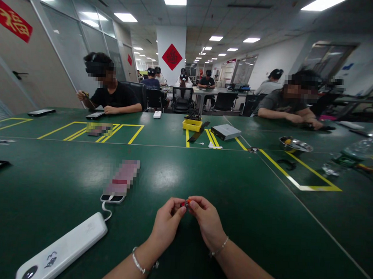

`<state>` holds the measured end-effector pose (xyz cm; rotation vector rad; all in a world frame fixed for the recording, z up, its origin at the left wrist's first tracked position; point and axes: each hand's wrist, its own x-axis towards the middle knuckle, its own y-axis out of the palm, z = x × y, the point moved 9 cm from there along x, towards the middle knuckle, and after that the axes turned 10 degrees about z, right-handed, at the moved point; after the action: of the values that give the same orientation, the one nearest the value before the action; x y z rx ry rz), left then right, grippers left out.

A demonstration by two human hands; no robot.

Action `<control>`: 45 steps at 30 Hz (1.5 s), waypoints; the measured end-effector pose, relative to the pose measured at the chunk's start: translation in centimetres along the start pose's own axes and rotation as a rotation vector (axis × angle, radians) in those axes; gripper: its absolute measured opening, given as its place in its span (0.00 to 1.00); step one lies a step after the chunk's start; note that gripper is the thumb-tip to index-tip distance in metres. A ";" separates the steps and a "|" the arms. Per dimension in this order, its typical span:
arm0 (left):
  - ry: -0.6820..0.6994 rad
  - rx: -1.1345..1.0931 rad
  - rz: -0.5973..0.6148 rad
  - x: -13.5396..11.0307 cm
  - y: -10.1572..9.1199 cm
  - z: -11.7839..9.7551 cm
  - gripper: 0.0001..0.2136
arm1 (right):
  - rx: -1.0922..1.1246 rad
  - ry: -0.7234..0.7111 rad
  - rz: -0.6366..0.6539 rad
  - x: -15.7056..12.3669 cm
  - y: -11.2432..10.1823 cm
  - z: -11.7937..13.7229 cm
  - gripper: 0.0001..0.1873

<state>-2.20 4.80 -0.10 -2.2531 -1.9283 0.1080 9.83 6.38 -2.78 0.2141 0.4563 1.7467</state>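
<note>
Just above the green table (233, 208), near its front edge, my left hand (166, 224) and my right hand (207, 221) meet. Both pinch one tiny red and orange part (185, 203) between thumb and fingertips. The part is too small to name. Each wrist wears a thin bracelet. To the left of my hands lies a phone (120, 182), joined by a short white cable to a white power bank (63, 249).
Other people sit at the far side of the table. A yellow tray (192, 124), a grey box (225, 132) and a metal dish (295, 144) lie beyond, with a plastic bottle (350, 156) at right. Yellow tape lines mark the surface.
</note>
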 end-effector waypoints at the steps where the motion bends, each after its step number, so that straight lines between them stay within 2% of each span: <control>1: 0.001 0.016 -0.002 0.0 0.1 0.0 0.08 | -0.052 -0.010 -0.018 -0.1 -0.1 0.1 0.11; 7: -0.004 0.009 -0.045 -0.4 0.2 -0.4 0.08 | -0.217 -0.054 -0.027 -0.9 0.3 0.7 0.13; 14: -0.011 -0.107 -0.097 -0.8 -0.2 0.0 0.07 | -0.417 -0.209 0.029 -2.2 1.9 2.9 0.11; 18: -0.022 -0.171 -0.088 -0.5 -0.4 0.4 0.07 | -0.497 -0.247 0.073 -2.1 2.4 3.3 0.11; 21: -0.085 -0.286 -0.001 0.0 0.4 1.1 0.08 | -0.525 -0.240 0.124 -1.4 2.2 3.3 0.10; 25: -0.175 -0.535 0.176 0.2 2.4 2.0 0.10 | -0.493 -0.293 0.150 -0.8 1.3 3.7 0.05; 29: -0.224 -0.734 0.261 -0.3 3.8 2.5 0.11 | -0.498 -0.317 0.216 -1.3 1.8 3.6 0.06; 32: -0.213 -0.736 0.327 -0.5 4.4 2.1 0.11 | -0.574 -0.300 0.225 -1.3 2.2 3.7 0.06; 34: -0.196 -0.659 0.363 -0.4 4.7 1.8 0.12 | -0.634 -0.270 0.193 -0.7 1.5 4.2 0.06; 36: -0.173 -0.551 0.368 -0.3 4.6 1.5 0.14 | -0.697 -0.242 0.099 0.3 -0.7 5.7 0.09; 38: -0.152 -0.435 0.352 -0.2 4.2 1.4 0.14 | -0.793 -0.221 -0.075 1.1 -4.9 8.2 0.12; 40: -0.118 -0.311 0.320 -0.1 3.6 1.2 0.13 | -0.971 -0.211 -0.303 1.0 -10.5 11.5 0.15; 42: -0.075 -0.187 0.267 0.0 2.9 1.0 0.11 | -1.232 -0.200 -0.502 -0.4 -16.3 14.9 0.15; 45: -0.042 -0.052 0.206 0.1 2.3 0.8 0.10 | -1.529 -0.074 -0.709 -3.6 -25.0 17.9 0.15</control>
<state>-0.10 4.58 -1.33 -2.4977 -1.7325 0.1334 39.90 10.34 3.44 -0.8672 -0.8245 0.9788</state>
